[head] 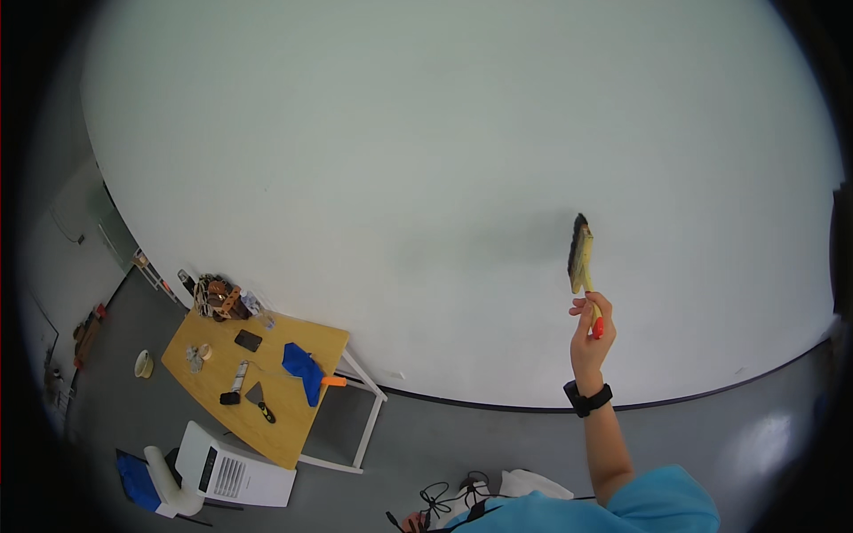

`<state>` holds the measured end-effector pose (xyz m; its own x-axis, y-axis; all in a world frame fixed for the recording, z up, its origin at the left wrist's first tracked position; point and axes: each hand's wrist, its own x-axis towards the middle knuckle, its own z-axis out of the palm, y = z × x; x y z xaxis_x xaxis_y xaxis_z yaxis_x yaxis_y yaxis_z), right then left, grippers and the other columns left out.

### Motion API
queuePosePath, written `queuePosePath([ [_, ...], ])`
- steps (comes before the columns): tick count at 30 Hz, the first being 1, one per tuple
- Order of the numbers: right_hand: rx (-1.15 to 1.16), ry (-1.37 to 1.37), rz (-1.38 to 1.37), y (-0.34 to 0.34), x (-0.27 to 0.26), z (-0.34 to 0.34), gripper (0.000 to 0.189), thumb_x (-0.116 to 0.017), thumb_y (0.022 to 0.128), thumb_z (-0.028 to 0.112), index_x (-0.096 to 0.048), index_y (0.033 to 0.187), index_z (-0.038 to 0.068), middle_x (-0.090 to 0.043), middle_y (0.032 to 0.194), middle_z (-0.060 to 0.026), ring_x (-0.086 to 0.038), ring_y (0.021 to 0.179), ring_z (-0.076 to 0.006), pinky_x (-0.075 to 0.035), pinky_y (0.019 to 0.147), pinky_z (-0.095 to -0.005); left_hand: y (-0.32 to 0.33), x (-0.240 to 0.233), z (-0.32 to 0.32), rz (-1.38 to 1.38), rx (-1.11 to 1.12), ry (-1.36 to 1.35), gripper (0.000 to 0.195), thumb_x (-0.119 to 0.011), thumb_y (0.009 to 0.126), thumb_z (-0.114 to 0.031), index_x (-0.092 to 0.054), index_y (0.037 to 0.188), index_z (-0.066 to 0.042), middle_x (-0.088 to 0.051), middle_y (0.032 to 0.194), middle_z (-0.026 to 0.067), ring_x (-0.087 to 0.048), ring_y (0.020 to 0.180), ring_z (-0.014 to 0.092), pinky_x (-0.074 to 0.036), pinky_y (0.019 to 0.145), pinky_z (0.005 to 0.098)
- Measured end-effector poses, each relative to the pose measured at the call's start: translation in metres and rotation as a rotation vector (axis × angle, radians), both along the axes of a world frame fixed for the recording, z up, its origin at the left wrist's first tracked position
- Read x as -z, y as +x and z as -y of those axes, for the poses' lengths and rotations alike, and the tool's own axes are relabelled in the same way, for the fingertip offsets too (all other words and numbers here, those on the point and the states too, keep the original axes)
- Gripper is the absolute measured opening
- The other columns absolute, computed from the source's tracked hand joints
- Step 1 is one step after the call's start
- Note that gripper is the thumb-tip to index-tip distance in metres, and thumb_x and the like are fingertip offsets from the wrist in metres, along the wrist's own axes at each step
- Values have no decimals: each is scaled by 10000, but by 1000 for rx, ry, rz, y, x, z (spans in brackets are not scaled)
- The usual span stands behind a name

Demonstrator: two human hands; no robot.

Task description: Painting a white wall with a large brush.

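Observation:
My right hand (pixel 592 326) is closed round the yellow, red-tipped handle of a wide brush (pixel 580 256). Its dark bristles face left, at the white wall (pixel 426 166); whether they touch it I cannot tell. A faint grey-green smear or shadow lies on the wall to the left of the bristles. A black watch is on the right wrist. My left hand is not clearly in view; a bit of skin shows by black cords at the bottom edge.
Left stands a wooden-topped table (pixel 280 433) bearing a putty knife (pixel 261 403), a blue cloth (pixel 303 373), a phone (pixel 248 340), a tool pouch (pixel 223 298) and a plastic bottle (pixel 256 308). A white portable air conditioner (pixel 233 470) stands below it, a bucket (pixel 143 364) farther left.

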<state>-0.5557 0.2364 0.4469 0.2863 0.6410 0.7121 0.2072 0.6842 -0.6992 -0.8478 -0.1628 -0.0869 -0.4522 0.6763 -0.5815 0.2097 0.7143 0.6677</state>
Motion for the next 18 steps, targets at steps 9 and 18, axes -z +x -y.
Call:
queuePosePath([
  [9, 159, 100, 134, 45, -32, -11, 276, -615, 877, 56, -558, 1141, 0, -618, 1095, -153, -610, 918, -255, -483, 863, -357, -1, -38, -28, -42, 53, 17, 287, -571, 921, -283, -678, 947, -19, -682, 885, 186, -658, 863, 346, -511, 765, 424],
  [18, 356, 21, 240, 112, -52, -33, 351, -660, 860, 42, -553, 1194, 60, -488, 1138, -150, -548, 954, -301, -465, 819, -358, 34, -74, -92, -82, 106, 5, 285, -572, 922, -281, -676, 945, -17, -678, 878, 186, -655, 855, 345, -509, 761, 425],
])
